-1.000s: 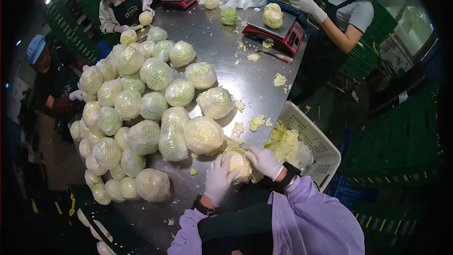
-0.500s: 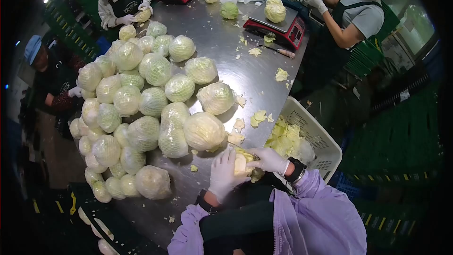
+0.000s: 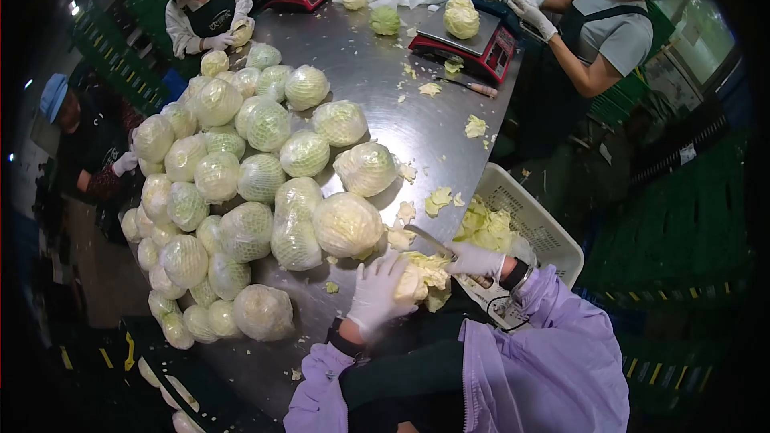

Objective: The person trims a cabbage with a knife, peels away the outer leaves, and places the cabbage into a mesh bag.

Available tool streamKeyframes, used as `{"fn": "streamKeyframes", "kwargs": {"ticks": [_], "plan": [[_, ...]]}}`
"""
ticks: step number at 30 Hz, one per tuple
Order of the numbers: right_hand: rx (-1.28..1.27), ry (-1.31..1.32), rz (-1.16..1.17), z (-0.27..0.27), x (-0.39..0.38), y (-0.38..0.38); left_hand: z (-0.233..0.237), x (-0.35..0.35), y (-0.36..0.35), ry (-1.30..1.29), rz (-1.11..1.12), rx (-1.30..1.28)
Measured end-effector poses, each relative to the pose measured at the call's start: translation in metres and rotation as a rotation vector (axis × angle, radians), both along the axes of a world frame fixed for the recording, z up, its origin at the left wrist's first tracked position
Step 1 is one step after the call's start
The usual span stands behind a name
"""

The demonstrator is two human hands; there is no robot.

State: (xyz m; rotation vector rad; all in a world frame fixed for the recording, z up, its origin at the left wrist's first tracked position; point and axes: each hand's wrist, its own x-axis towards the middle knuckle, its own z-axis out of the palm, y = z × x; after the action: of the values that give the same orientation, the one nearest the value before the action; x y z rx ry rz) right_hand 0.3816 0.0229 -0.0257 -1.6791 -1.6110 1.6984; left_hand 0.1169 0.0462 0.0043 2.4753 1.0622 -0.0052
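Observation:
My left hand (image 3: 375,295), in a white glove, presses against the side of a cabbage (image 3: 411,284) at the table's near edge and steadies it. Loose yellowish leaves (image 3: 433,268) hang off that cabbage on its right. Just to the right, my gloved right hand (image 3: 475,261) grips a knife (image 3: 431,240), its blade pointing up and left, apart from the cabbage. A large pale cabbage (image 3: 348,224) lies beyond my left hand, beside many film-wrapped cabbages (image 3: 261,177) in net sleeves.
A white basket (image 3: 568,254) with trimmed leaves stands at the table's right edge. Farther back, a red scale (image 3: 491,54) carries a cabbage, and another knife (image 3: 480,89) lies near it. Leaf scraps dot the metal table (image 3: 377,64). Several co-workers stand around it.
My right hand has moved right, off the cabbage, and the knife blade now shows clearly. My left hand stays on the cabbage. The co-worker at right has lowered their hands slightly.

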Motion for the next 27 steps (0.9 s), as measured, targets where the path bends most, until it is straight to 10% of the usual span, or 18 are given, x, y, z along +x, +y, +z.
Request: {"fn": "streamKeyframes", "kwargs": {"ticks": [6, 9, 13, 20, 22, 27], "plan": [[-0.231, 0.114, -0.114, -0.027, 0.028, 0.007, 0.007, -0.046, 0.007, -0.053, -0.014, -0.064], [0.399, -0.334, 0.042, -0.051, 0.03, 0.004, 0.002, -0.072, 0.006, -0.196, 0.082, -0.184], [0.753, -0.161, -0.064, 0.038, -0.062, -0.001, -0.004, -0.069, -0.006, -0.319, 0.115, -0.224], [0.671, -0.243, -0.083, -0.042, -0.074, 0.019, -0.008, -0.083, -0.012, -0.366, 0.112, -0.216], [0.276, -0.371, -0.165, -0.036, -0.047, 0.033, -0.017, -0.096, -0.015, -0.4, 0.127, -0.226], [0.572, -0.203, 0.004, 0.02, -0.09, -0.011, -0.009, -0.069, -0.029, -0.375, 0.255, -0.129]]}}
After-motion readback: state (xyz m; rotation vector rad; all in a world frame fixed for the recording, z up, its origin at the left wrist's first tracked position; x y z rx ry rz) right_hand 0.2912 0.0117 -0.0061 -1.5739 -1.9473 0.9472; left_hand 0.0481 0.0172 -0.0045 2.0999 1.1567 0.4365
